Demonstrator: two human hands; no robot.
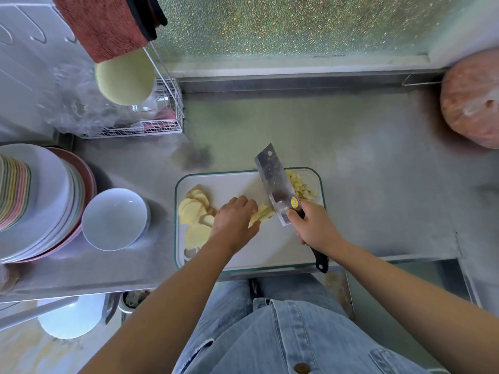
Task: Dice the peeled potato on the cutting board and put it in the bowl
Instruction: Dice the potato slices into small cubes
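Nearest, a denim shirt [283,333] lies below the near edge of the cutting board [270,249]. The board is white with a green rim and lies flat on a steel counter [364,163].

At the board's near right corner, the black handle end of the cleaver [275,184] projects past the rim. The right hand [316,228] is wrapped around this handle just behind the blade, fingers closed tight on it. The blade runs from the hand toward the far edge of the board, with its cutting edge facing left.

At the board's centre, the left hand [235,220] rests knuckles-up, with its fingers curled over the potato strips [263,211] and pinning them to the board. The blade's heel touches the right end of these strips.

On the board's left side lies an overlapping group of potato slices [194,211], uncut. In the far right corner, right of the blade, sits the diced potato [299,187] in a loose pile.

Left of the board, just apart from it, stands the white bowl [113,217]; no potato shows inside. Further left is a stack of plates [40,198].

Beyond the board's far left corner stands a white wire rack [167,109]. Well beyond the far right corner lies a pinkish bagged item [472,98]; its contents cannot be identified.
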